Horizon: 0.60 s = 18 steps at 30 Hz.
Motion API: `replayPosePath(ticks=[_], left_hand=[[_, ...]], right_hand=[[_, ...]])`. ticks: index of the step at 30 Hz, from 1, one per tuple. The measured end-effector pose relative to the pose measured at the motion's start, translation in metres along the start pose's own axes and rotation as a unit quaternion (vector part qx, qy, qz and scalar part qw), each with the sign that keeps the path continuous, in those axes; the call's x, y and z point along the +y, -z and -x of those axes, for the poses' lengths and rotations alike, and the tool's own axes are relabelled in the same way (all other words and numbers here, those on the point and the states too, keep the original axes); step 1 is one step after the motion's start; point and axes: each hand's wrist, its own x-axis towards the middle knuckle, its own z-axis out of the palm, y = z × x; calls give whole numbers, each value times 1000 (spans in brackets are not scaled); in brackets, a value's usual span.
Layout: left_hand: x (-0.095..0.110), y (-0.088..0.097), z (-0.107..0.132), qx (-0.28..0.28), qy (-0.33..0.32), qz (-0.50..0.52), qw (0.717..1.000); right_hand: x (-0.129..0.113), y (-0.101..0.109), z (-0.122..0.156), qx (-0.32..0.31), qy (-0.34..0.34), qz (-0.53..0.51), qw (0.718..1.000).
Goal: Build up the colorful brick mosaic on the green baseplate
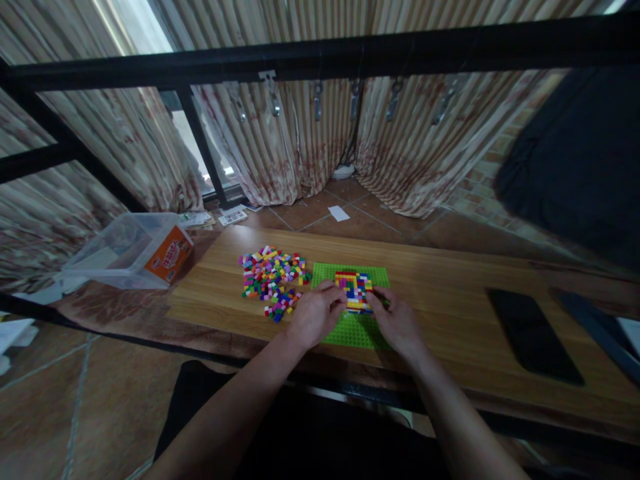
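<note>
A low structure of multicoloured toy bricks [356, 288] sits on a green studded baseplate [350, 333]. My left hand [320, 310] is closed at its left side, thumb and fingers drawn together against the edge. At the opposite side my right hand [395, 317] has its curled fingers and thumb on the right edge. The fingertips partly cover the structure's sides, and any single small brick in them is too small to make out. Left of the baseplate lies a spread pile of loose toy bricks [273, 273].
All this rests on a wooden board [440, 293]. A black phone-like slab [533, 333] lies to the right. A clear plastic bin [125, 253] with an orange label stands at the left. A dark metal rail [320, 63] with hanging clips crosses in front of the curtains.
</note>
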Motion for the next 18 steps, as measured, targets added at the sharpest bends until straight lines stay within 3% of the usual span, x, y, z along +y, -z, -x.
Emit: replayPosePath(ticks=[6, 13, 18], left_hand=[[-4, -10, 4, 48, 45, 8, 998], [-12, -16, 4, -1, 90, -25, 996], [-13, -17, 3, -6, 90, -32, 995]], right_hand=[[-13, -2, 5, 14, -4, 26, 1000], [-32, -14, 11, 21, -41, 92, 995], [-38, -18, 12, 30, -54, 117, 991]])
